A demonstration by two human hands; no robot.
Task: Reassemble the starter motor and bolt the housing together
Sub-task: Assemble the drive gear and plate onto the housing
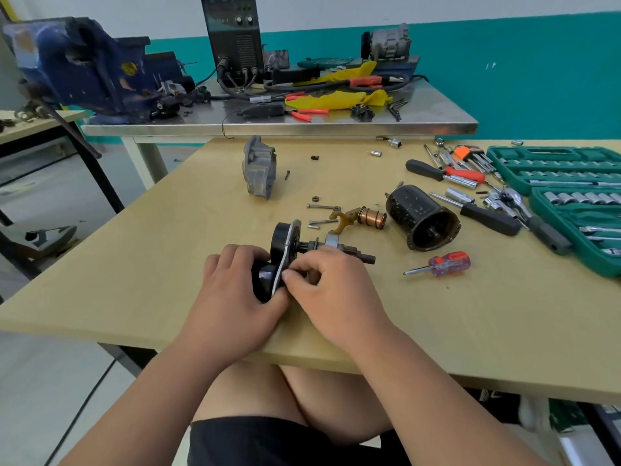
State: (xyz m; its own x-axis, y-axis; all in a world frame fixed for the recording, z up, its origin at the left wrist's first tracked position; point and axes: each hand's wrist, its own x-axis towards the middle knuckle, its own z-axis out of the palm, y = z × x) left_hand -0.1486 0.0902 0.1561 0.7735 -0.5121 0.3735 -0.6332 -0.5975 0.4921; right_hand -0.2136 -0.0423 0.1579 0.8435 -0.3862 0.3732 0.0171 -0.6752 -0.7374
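Observation:
The black starter motor assembly [284, 242] with its metal plate and shaft lies near the front edge of the wooden table [168, 250]. My left hand [232, 297] grips its black cylindrical end. My right hand [331, 290] pinches something small at the plate's edge; the pinched part is hidden by the fingers. Apart on the table lie the black motor housing [421, 216], the grey nose housing [259, 167], a copper plunger with a lever fork [361, 217], and long bolts [322, 207].
A small red-handled screwdriver [440, 264] lies right of my hands. Sockets, ratchets and screwdrivers [487, 200] are scattered before the green socket set case [571, 183] at the right. Behind stands a steel bench [285, 127] with a blue vise [80, 65] and a welder [233, 38].

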